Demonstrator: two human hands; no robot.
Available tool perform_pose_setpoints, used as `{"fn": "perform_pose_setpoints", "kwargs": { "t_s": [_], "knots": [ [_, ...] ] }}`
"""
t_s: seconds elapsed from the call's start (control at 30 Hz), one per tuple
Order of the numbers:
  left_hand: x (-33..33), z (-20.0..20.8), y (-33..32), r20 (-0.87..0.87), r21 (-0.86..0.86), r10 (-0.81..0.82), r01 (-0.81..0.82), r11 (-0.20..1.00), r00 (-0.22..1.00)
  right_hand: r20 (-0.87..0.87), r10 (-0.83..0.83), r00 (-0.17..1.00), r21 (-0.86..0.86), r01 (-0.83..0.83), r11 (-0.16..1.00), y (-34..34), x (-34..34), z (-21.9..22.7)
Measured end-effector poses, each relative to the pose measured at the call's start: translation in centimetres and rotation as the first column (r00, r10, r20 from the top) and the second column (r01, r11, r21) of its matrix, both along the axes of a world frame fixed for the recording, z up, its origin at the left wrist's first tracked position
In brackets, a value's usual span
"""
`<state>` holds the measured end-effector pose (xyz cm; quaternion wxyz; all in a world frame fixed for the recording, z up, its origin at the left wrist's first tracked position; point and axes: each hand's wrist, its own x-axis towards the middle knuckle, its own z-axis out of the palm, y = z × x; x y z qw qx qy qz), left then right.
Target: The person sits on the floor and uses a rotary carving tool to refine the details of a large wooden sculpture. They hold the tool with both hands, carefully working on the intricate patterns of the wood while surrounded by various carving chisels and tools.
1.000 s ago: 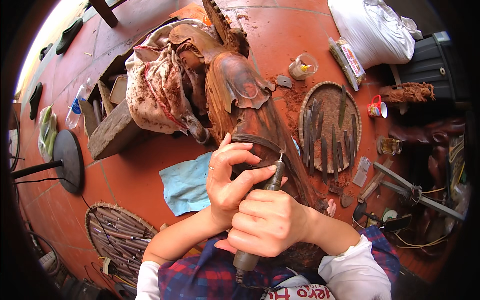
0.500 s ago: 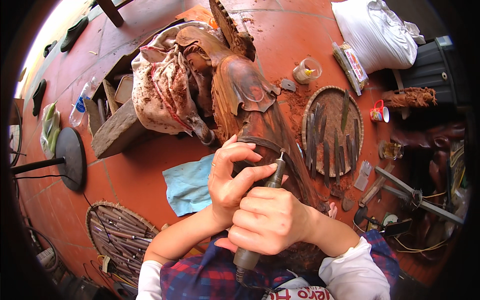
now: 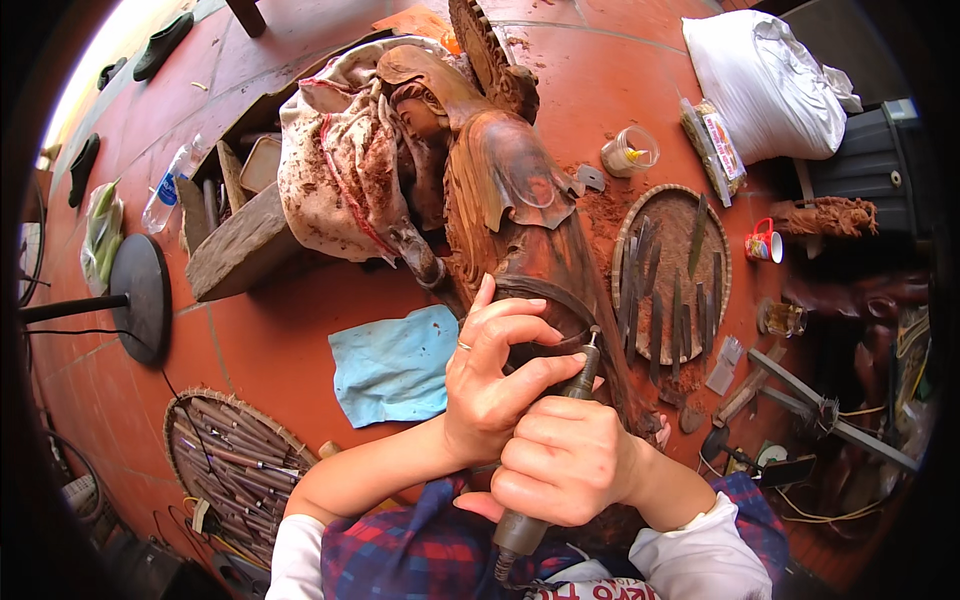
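Observation:
A rotary carving tool (image 3: 522,532) slants upward, its cord leaving the lower end and its small bit pointing at a brown wooden statue. My right hand (image 3: 562,460) is wrapped round the tool's body. My left hand (image 3: 492,385) has its thumb pressed to the tool's neck, with other fingers stretched onto the carving. This statue (image 3: 515,165), a hooded figure with a draped cape, lies before me, its head against a stained cloth (image 3: 330,190). The bit is at a curved carved fold; whether it touches the wood, I cannot tell.
A blue cloth (image 3: 395,365) lies left of my hands. One woven tray (image 3: 728,262) holds dark flat files; another (image 3: 172,450) holds many handled tools. A jar (image 3: 630,150), red mug (image 3: 763,245) and glass (image 3: 782,318) stand right. A black stand base (image 3: 140,300) is at left.
The view has shifted, so the statue, tool and both hands appear slightly further right and lower. My grip on the tool looks the same.

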<state>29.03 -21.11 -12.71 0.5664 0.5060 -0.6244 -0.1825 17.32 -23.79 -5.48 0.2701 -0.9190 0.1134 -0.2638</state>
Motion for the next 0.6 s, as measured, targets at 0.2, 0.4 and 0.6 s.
{"fn": "perform_pose_setpoints", "kwargs": {
  "t_s": [0.2,0.4,0.6],
  "knots": [
    [0.7,-0.6,-0.7,-0.032,-0.024,0.060,-0.061,0.998,0.998,0.068,0.000,0.998,-0.055,0.003,0.998,-1.0,1.6,-0.7],
    [1.2,-1.0,-0.8,-0.182,0.012,0.139,-0.139,0.990,0.973,0.065,0.099,0.993,-0.055,-0.096,0.994,-1.9,3.1,-1.1],
    [2.4,-1.7,-0.5,-0.064,-0.067,0.238,-0.243,0.968,0.969,0.104,0.144,0.984,-0.092,-0.135,0.987,-1.7,4.0,-1.8]
  ]
}}
